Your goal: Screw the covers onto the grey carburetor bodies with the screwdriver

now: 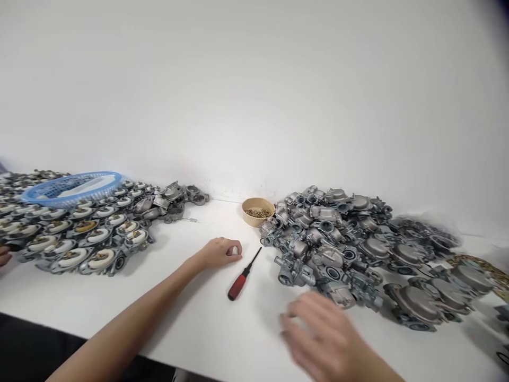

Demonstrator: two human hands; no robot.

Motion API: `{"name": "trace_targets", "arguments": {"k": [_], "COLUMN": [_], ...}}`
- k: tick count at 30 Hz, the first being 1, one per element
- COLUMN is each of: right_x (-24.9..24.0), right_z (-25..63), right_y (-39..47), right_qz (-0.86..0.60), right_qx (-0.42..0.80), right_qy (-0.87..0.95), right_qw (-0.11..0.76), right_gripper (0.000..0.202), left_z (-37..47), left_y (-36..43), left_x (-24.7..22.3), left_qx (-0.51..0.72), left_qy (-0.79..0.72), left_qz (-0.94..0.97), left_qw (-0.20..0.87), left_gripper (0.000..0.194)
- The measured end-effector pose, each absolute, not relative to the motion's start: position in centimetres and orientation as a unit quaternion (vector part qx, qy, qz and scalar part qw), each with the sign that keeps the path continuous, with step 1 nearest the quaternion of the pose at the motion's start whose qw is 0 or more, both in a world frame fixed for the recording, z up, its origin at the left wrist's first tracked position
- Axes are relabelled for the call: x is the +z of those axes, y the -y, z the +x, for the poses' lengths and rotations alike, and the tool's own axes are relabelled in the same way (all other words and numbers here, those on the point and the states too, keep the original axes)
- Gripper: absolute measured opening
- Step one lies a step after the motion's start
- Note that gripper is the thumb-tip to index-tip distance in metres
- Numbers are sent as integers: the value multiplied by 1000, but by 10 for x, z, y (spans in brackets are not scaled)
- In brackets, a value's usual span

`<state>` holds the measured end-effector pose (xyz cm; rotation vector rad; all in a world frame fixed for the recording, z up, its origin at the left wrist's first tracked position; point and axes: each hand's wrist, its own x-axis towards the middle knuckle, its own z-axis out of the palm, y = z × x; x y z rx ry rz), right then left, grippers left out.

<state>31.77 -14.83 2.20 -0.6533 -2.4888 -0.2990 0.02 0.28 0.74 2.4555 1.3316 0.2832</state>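
Observation:
My left hand (220, 253) rests on the white table with its fingers curled and thumb and forefinger tips close together. Whether anything small is between them I cannot make out. Just right of it lies a screwdriver (237, 285) with a red and black handle, its tip pointing away from me and untouched. My right hand (318, 334) hovers over the near right of the table, blurred, fingers bent and thumb apart, and I see nothing in it. Nearest to it is a heap of grey metal carburetors (326, 257); one carburetor (294, 270) lies at the heap's left edge.
A tan bowl (258, 205) of small brass-coloured parts stands against the wall. At left, carburetor bodies with white floats (99, 259) lie in rows, a blue basket (71, 201) on top. Another person's hand (5, 255) shows at the left edge. A clear bag (427, 233) lies at right.

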Motion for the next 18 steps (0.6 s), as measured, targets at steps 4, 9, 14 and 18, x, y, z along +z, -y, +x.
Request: {"name": "trace_targets", "arguments": {"k": [4, 9, 14, 18], "right_x": [5, -6, -12, -17], "right_z": [217, 197, 203, 203], "right_y": [133, 113, 104, 105], "right_qz": [-198, -297, -304, -302], "right_qx": [-84, 41, 108, 121], "right_qy": [961, 942, 934, 932], "right_qw": [173, 150, 154, 159], "right_gripper": [51, 60, 41, 35], "left_z": [-9, -60, -144, -194], "left_y": [-8, -18, -7, -2], "left_x": [13, 55, 81, 71], "left_qx": [97, 146, 152, 112], "left_qy": [-492, -639, -797, -814], "left_qz": [857, 755, 582, 569], "left_qw": [119, 4, -56, 12], "left_gripper": [20, 24, 36, 44]}}
